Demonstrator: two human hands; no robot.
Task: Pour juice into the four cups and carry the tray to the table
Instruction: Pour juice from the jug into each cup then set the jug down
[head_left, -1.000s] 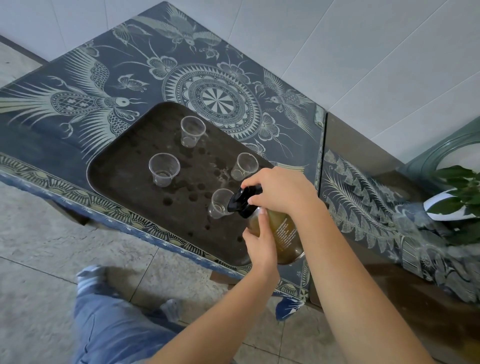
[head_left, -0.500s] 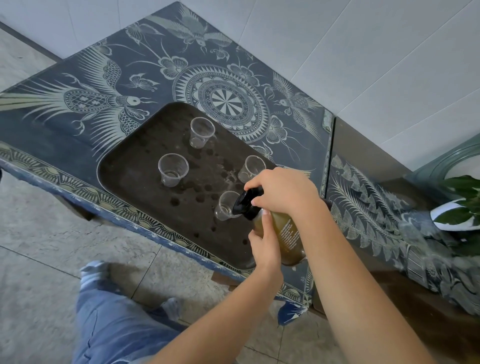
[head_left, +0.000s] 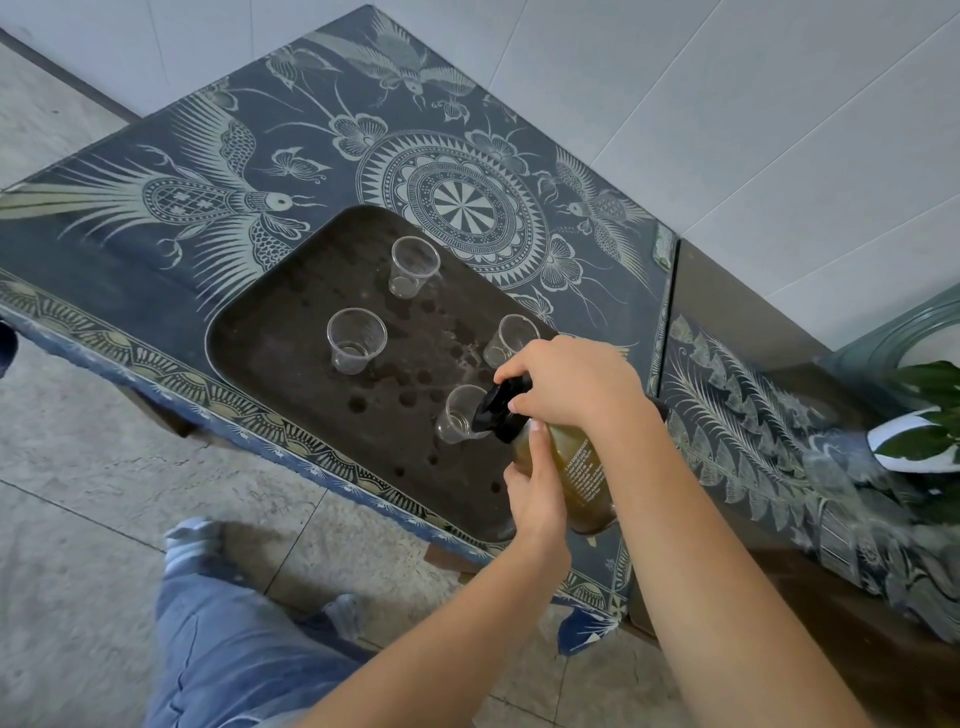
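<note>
You have the juice bottle (head_left: 569, 467) tilted over the near right corner of the dark tray (head_left: 260, 332), its neck leaning toward the cups. Your left hand (head_left: 535, 493) is wrapped around the body of the bottle, thumb pressed up its side, and your right hand (head_left: 571, 382) is closed over the black cap (head_left: 501, 410), fingertips pinching it. The cap looks on, so I judge you are at the opening step and no pouring has begun.

All four clear plastic cups look empty, or hold at most a trace at the bottom: the nearest cup (head_left: 460, 413) sits just beside the cap, another cup (head_left: 509, 338) is partly behind your right hand, a third cup (head_left: 356, 340) stands mid-tray and the far cup (head_left: 414, 266) toward the wall. So all four fills and the carry are left.

The tray rests on a patterned dark blue cabinet top (head_left: 156, 208), close to its front edge. The cups are light and the nearest one is right by the cap, so a bump could tip it. A potted plant (head_left: 930, 415) stands well off to your right, and your leg in jeans (head_left: 223, 639) is below the edge.
</note>
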